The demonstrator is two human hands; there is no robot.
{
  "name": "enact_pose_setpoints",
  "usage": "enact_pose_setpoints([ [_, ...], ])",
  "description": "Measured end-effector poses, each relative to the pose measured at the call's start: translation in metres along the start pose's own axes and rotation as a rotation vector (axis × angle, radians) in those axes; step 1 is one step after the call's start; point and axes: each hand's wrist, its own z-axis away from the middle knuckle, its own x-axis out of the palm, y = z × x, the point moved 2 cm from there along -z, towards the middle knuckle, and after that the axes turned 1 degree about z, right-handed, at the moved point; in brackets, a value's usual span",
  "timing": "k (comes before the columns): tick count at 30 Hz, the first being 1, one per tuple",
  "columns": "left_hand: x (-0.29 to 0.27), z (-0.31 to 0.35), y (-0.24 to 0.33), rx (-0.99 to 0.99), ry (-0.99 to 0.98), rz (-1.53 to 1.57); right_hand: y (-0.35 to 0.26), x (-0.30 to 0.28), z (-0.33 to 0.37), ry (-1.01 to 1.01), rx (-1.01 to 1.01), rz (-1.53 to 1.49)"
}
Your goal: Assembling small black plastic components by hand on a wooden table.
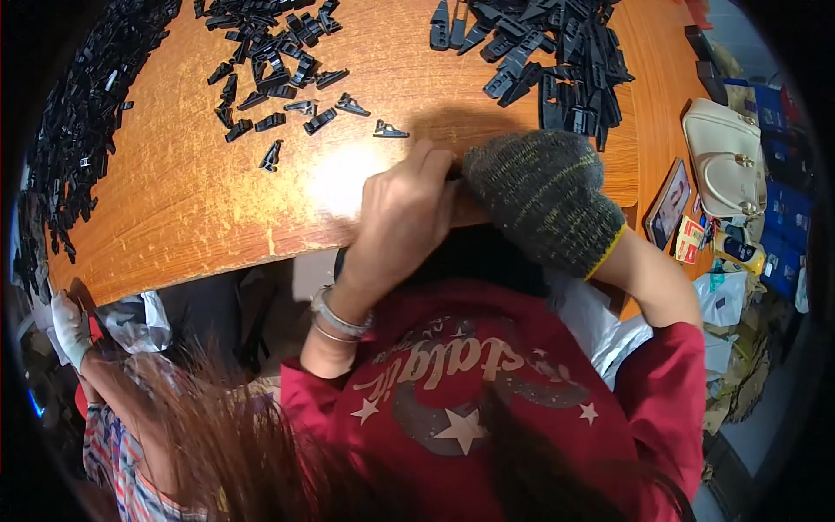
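Observation:
My bare left hand (404,196), a bracelet at its wrist, is closed at the table's front edge. Against it is my right hand (544,187) in a dark knitted glove with a yellow cuff, its fingers curled in. Between them a sliver of something dark shows; the fingers hide the rest. Just beyond my left hand lies a small black plastic clip (390,130), apart from a loose heap of similar clips (278,74). Ahead of my right hand is a pile of longer black plastic pieces (557,61).
A large mass of small black parts (87,113) covers the wooden table's (200,209) left side. Another person's white-gloved hand (70,326) is at the table's left corner. On the right are a framed picture (668,204), a cream handbag (726,157) and a yellow tube (739,252).

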Motion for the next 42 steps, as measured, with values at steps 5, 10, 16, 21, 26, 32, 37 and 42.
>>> enact_pose_setpoints([
  [5, 0.011, 0.006, 0.003, -0.031, 0.100, 0.020, 0.008, 0.017, -0.002, 0.035, -0.038, -0.121],
  [10, 0.012, 0.008, -0.001, -0.006, 0.142, 0.063, 0.012, 0.013, -0.003, -0.158, 0.032, -0.156],
  [16, 0.000, 0.008, 0.000, -0.115, 0.172, 0.211, 0.009, 0.014, 0.015, 0.225, 0.299, -0.602],
  [21, -0.013, 0.011, -0.004, -0.421, -0.071, 1.227, 0.008, 0.028, 0.042, 0.357, 0.426, -1.129],
  [26, 0.001, 0.006, -0.001, -0.419, -0.087, 1.264, 0.007, 0.024, 0.052, 0.277, 0.482, -1.504],
  [32, 0.006, 0.005, 0.014, -0.473, -0.124, 1.349, 0.006, 0.021, 0.057, 0.268, 0.540, -1.581],
  [37, 0.011, 0.004, 0.027, -0.444, 0.013, 1.084, 0.002, 0.026, 0.058, 0.300, 0.528, -1.388],
  [42, 0.023, -0.007, 0.032, -0.404, -0.074, 1.012, 0.001, 0.018, 0.077, 0.378, 0.578, -1.407],
])
